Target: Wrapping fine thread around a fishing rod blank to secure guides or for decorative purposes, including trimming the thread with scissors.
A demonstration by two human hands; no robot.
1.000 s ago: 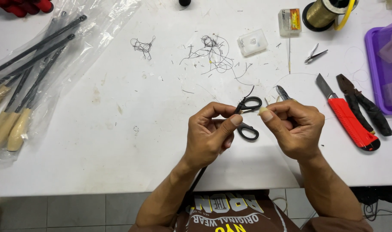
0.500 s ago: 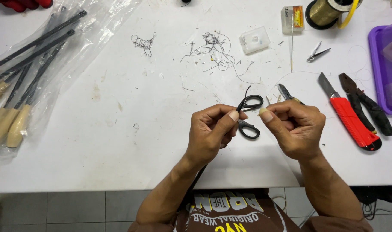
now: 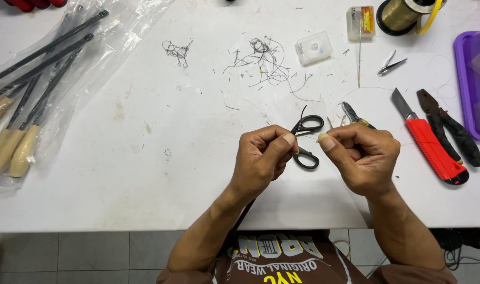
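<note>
White worktable (image 3: 145, 173) littered with thread scraps: left hand (image 3: 261, 160) pinched shut on thin black rod (image 3: 243, 214), right hand (image 3: 363, 158) curled closed, contents unclear, both above black scissors (image 3: 305, 142); step: fine tip work, needs steady alignment.

Two bare forearms reach forward side by side. The left hand (image 3: 262, 159) is curled, thumb pressed to forefinger. The right hand (image 3: 363, 158) is curled likewise, thumbs nearly meeting.

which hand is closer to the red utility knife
Right. The right hand sits just left of the red utility knife, a small gap apart. The left hand is farther left, beyond the black scissors.
</note>
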